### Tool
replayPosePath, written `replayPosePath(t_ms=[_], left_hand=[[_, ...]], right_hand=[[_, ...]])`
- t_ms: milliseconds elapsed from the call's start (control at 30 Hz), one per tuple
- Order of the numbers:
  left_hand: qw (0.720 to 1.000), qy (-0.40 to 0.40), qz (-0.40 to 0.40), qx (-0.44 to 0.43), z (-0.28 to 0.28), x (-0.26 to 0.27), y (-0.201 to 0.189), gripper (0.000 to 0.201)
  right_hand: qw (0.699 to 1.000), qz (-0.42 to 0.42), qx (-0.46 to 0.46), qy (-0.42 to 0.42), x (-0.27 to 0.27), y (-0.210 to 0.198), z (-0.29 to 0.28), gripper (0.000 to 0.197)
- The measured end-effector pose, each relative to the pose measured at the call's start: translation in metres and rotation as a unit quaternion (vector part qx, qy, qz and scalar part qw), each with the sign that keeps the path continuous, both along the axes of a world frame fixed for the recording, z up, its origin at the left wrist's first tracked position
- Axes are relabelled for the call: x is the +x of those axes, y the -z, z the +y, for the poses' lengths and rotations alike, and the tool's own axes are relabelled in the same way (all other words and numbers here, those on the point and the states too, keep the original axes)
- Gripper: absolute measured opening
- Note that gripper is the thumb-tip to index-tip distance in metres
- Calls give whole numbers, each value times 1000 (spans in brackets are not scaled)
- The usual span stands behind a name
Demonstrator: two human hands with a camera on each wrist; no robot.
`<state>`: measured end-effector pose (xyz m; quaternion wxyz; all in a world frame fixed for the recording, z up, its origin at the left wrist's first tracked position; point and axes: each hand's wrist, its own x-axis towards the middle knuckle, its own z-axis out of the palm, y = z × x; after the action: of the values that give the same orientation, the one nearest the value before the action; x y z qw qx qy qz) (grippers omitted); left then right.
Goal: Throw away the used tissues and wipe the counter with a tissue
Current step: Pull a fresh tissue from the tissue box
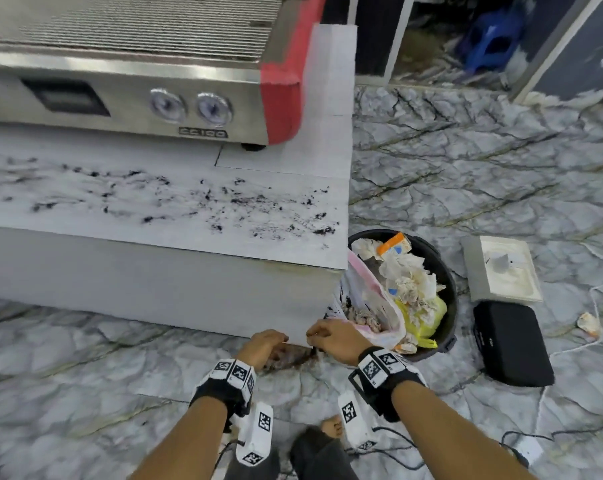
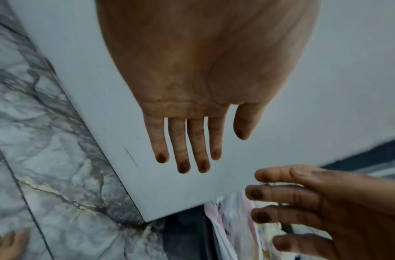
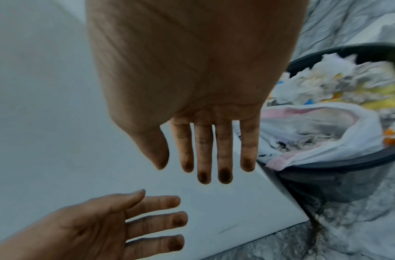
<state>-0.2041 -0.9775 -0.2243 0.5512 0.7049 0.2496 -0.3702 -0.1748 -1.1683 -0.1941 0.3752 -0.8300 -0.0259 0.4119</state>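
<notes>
Tissues [image 1: 409, 282] fill the bin [image 1: 447, 292] beyond your right hand [image 1: 331, 336]; both it and your left hand [image 1: 263, 344] hang slack and empty, while grounds [image 1: 251, 202] above your fingertips remain unwiped.

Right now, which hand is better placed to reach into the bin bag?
Right. The right hand hovers open beside the plastic bag at the black bin; the left hand, also open, sits farther over, before the counter front.
</notes>
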Motion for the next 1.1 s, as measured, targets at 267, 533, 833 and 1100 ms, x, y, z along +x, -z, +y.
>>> replayPosePath(t_ms=[267,533,833,1100], left_hand=[[994,-99,-21,47,143,-43,-33,19],[975,-200,-77,63,261,-64,-66,17],[952,-275,-100,84,375,-94,-93,23],[940,-304,-106,110,472,-102,-120,33]], right_hand=[[989,-29,10,-148,-12,-38,158,29],[970,-77,79,-219,0,-97,307,27],[942,-105,176,-265,16,-157,452,24],[927,-103,196,-303,21,-171,549,24]])
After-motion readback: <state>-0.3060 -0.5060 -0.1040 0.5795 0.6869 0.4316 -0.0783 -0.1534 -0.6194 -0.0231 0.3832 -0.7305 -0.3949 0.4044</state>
